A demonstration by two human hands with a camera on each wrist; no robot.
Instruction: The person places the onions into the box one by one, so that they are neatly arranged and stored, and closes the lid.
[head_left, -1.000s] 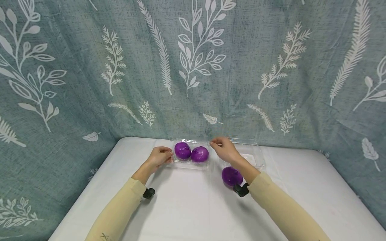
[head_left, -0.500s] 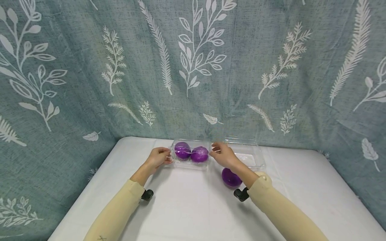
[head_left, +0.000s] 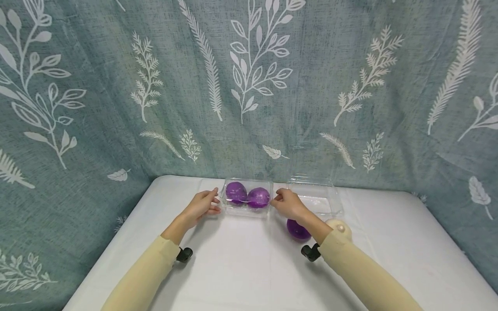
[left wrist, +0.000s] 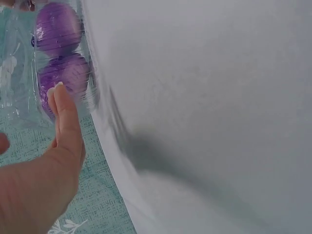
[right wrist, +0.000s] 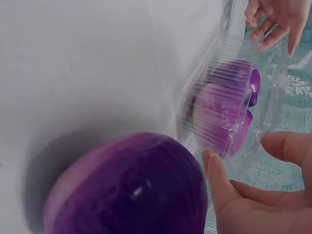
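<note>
A clear plastic clamshell container (head_left: 246, 211) near the back of the table holds two glossy purple round vegetables or fruits (head_left: 258, 198). Its lid lies over them, and the right wrist view shows a gap along the rim. My left hand (head_left: 200, 209) is beside the left end, fingers extended and thumb apart, gripping nothing. At the right end, my right hand (head_left: 289, 205) holds the container's corner, thumb at the lid's rim and fingertips against the ribbed wall (right wrist: 219, 107). Another purple piece (head_left: 297, 230) sits under the right forearm, large in the right wrist view (right wrist: 131, 190).
A second clear container (head_left: 334, 201) stands open behind the right hand, its lid raised against the patterned curtain (head_left: 249, 86). A cream-coloured round object with a nub (head_left: 339, 229) lies next to the right sleeve. White cloth (head_left: 241, 268) covers the table.
The raised lid has come down over the two purple pieces. My left hand has let go of the left end and drawn back slightly left; my right hand has lowered onto the corner.
</note>
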